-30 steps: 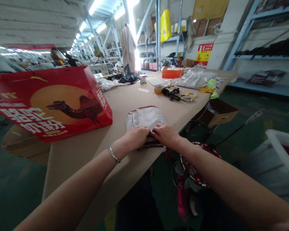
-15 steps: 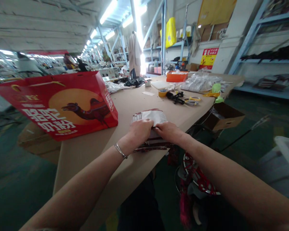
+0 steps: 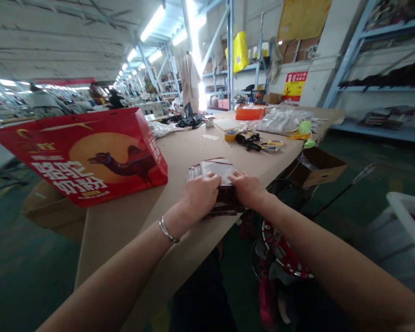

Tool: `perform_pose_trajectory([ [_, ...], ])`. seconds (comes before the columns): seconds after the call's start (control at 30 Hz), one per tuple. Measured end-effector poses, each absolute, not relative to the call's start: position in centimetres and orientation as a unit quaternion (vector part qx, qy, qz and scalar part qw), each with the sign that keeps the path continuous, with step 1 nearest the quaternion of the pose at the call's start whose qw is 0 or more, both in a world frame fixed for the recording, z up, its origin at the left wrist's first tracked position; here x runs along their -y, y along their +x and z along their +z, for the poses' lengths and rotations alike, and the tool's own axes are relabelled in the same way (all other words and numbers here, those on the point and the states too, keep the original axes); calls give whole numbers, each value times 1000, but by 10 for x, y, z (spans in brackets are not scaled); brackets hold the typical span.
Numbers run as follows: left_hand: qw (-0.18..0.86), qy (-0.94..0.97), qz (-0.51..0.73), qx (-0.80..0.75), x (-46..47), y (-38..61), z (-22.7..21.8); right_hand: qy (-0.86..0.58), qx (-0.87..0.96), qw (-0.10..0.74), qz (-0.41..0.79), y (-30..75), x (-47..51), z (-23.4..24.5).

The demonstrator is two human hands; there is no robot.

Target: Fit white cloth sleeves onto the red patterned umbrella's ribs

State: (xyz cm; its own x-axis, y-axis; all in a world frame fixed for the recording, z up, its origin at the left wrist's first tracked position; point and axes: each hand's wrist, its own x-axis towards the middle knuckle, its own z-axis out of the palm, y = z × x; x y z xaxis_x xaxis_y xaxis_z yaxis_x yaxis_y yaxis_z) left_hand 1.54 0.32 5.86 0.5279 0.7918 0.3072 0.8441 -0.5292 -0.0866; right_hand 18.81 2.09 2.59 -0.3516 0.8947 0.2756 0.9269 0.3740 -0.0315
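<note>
– Two hands here: left hand (image 3: 201, 193) and right hand (image 3: 251, 189), both clamped on the near side of the cloth stack (image 3: 218, 167), by the table's (image 3: 183, 147) near edge.
– Layers could get dragged askew imo, if one side's tugged harder.
– Pointed which way?
– Layered edges are turned left and nearward; long axis can't be told, too much is covered. Tape's (image 3: 230, 137) parked beyond.

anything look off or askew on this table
The red bag seems askew: its upper part slants out past the left edge of the table, though lens distortion may exaggerate this. No spill stands out.
</note>
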Motion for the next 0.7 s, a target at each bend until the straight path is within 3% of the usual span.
perform_pose_trajectory([
  [0.07,115,-855,-136,487,2,11,54,-607,783,137,-32,206,-21,28],
  [0.17,50,-810,-226,538,11,12,39,-640,722,262,30,229,-7,28],
  [0.27,-184,-720,-397,539,26,27,23,-605,688,396,59,238,30,14],
  [0.33,-385,-595,-517,480,41,42,16,-584,712,383,73,239,61,-5],
  [0.4,-549,-453,-563,420,59,57,8,-584,743,308,110,239,91,-28],
  [0.5,-693,-307,-517,398,85,72,-14,-597,710,283,246,243,125,-62],
  [0.63,-729,-343,-408,431,108,86,-57,-522,397,510,556,255,149,-87],
  [0.7,-745,-410,-309,426,116,93,-69,-453,200,570,656,262,157,-86],
])
